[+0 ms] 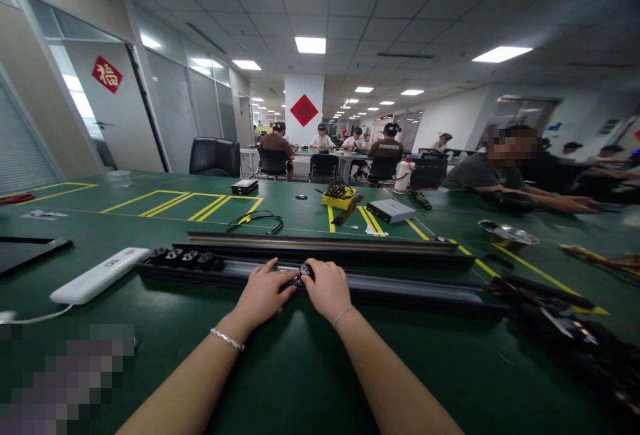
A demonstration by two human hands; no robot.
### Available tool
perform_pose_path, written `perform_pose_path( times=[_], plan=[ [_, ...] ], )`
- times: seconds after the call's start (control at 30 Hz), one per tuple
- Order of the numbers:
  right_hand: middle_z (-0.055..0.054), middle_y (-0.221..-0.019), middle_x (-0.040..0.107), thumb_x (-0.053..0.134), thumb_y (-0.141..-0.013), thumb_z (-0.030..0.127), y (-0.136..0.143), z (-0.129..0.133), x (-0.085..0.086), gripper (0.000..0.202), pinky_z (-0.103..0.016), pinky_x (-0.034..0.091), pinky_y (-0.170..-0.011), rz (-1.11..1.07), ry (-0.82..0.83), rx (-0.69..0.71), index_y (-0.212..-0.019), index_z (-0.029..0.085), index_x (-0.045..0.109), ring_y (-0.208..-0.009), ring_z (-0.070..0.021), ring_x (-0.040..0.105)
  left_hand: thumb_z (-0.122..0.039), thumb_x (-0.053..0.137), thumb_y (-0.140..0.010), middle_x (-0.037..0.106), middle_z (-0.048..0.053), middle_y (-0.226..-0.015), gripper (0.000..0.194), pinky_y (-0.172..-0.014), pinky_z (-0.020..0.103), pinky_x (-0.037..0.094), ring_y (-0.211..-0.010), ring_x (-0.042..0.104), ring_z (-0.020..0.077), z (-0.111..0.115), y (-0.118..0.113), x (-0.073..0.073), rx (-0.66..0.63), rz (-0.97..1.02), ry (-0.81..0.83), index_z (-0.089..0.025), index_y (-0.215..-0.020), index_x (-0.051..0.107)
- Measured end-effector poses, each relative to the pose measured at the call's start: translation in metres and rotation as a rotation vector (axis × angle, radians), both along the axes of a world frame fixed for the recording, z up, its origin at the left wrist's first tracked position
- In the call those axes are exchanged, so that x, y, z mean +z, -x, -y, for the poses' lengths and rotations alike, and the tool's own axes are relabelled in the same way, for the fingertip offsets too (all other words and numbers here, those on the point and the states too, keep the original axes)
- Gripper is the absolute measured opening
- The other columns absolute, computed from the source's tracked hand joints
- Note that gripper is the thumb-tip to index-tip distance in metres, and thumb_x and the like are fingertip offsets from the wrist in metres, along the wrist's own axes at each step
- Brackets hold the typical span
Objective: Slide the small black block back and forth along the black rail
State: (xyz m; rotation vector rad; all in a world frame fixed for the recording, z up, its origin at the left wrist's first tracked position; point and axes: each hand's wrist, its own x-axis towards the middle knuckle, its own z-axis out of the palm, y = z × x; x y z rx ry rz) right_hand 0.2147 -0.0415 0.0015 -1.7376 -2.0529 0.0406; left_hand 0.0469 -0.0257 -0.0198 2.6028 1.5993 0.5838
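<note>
Two long black rails lie across the green table; the near rail [410,287] runs left to right in front of me. My left hand [263,292] rests flat on that rail with its fingers spread toward the middle. My right hand [327,286] presses a small black module [305,270] against the rail, fingers curled over it. Several similar black modules [186,258] sit in a row at the rail's left end. The far rail [325,246] lies parallel just behind.
A white power strip [100,274] lies at the left, a black cable [256,220] behind the rails. A yellow bin of cables [339,196], a grey box [390,210] and a metal bowl [506,232] sit farther back. Black parts [560,318] pile at right. A seated person [500,168] leans on the table.
</note>
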Motion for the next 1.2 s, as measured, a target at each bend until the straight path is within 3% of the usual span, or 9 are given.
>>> perform_pose_path(
  times=[0.57,1.2],
  plan=[
    [0.0,-0.098,0.064,0.054,-0.081,0.03,-0.0076,-0.001,0.0015,0.019,-0.027,0.033,-0.081,-0.027,-0.006,0.038,-0.1,0.025,0.057,-0.095,-0.0182,0.052,-0.043,0.044,-0.082,0.064,-0.002,-0.114,0.037,-0.101,0.048,0.027,-0.129,0.033,0.0281,0.0017,-0.0005,0.0034,-0.018,-0.003,0.013,-0.034,-0.117,0.056],
    [-0.002,-0.101,0.063,0.051,-0.082,0.029,-0.0064,-0.0011,-0.0004,0.022,-0.028,0.033,-0.086,-0.052,0.008,0.022,-0.103,0.025,0.056,-0.099,-0.0179,0.051,-0.04,0.044,-0.083,0.062,-0.001,-0.117,0.04,-0.1,0.05,0.026,-0.129,0.031,0.029,0.0032,0.0008,0.0042,-0.061,-0.032,0.012,-0.038,-0.123,0.049]
  ],
)
